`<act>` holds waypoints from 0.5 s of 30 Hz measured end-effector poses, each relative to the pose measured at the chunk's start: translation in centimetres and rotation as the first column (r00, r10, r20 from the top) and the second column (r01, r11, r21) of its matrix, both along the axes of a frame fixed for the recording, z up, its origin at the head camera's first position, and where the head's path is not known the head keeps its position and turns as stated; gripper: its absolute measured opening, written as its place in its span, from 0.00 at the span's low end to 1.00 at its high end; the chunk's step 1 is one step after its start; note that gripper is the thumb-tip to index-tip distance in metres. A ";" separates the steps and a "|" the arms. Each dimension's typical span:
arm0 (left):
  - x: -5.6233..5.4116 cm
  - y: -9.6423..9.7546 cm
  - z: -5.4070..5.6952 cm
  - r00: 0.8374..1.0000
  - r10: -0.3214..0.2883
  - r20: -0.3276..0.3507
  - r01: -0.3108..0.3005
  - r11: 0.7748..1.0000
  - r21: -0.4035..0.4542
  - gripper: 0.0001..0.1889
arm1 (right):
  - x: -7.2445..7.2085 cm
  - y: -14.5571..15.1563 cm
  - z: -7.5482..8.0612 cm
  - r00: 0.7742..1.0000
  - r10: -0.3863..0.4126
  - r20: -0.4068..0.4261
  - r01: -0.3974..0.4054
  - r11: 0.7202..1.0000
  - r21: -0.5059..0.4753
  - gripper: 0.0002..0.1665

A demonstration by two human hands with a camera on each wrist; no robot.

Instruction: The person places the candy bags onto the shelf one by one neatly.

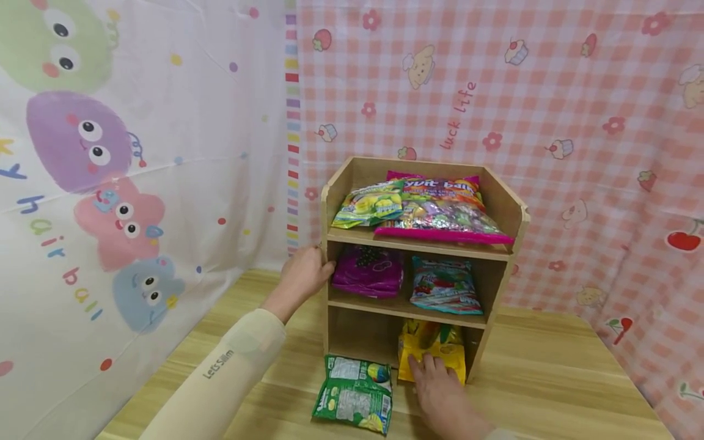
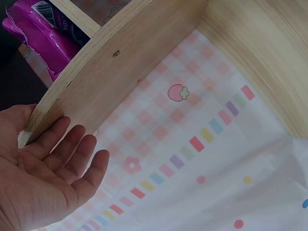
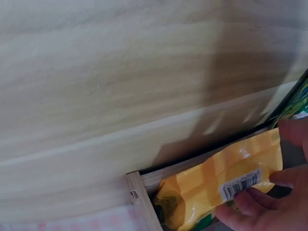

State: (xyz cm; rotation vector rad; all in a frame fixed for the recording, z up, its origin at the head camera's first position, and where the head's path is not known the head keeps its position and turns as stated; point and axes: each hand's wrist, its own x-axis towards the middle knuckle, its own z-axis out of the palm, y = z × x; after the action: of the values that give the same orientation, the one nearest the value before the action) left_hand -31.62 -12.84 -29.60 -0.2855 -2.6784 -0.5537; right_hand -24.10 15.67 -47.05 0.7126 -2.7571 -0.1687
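Note:
My left hand [image 1: 307,273] holds the front edge of the left side panel of a small three-tier wooden shelf [image 1: 418,246]. In the left wrist view, the thumb of that hand [image 2: 45,178] lies on one side of the panel and the fingers curl round the other. On the bottom tier, at the right, sits a yellow candy bag [image 1: 434,351]. The fingertips of my right hand [image 1: 442,394] rest on the front of this bag, spread near its barcode label [image 3: 240,185] in the right wrist view. A green candy bag [image 1: 354,394] lies in front of the bottom tier, left of my right hand.
A purple bag [image 1: 370,272] and a teal bag [image 1: 445,286] lie on the middle tier. The top tier bears a large pink-edged candy bag [image 1: 440,211] and a yellow-green bag [image 1: 370,205]. Patterned cloths [image 1: 467,73] hang behind and at the sides of the wooden table [image 1: 555,379].

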 end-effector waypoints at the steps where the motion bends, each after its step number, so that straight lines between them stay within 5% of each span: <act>1: 0.0 0.0 0.0 1.000 0.001 0.004 -0.001 1.000 0.002 0.24 | 0.0 0.0 -0.1 1.000 0.000 0.011 0.000 1.000 -0.009 0.36; 9: -0.1 -0.1 0.0 1.000 -0.004 0.016 0.004 1.000 0.005 0.24 | -1.3 0.9 0.1 0.995 -0.024 0.094 0.034 0.994 -0.107 0.38; 15: -0.1 -0.1 0.0 1.000 -0.007 0.019 0.007 1.000 0.014 0.23 | -0.7 0.7 0.4 0.995 -0.050 0.090 0.060 0.993 -0.106 0.34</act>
State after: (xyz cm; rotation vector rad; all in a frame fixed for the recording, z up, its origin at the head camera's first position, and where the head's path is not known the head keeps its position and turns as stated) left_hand -31.71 -12.99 -29.58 -0.2874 -2.6919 -0.5800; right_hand -24.81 16.39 -46.60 0.6302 -2.8451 0.0014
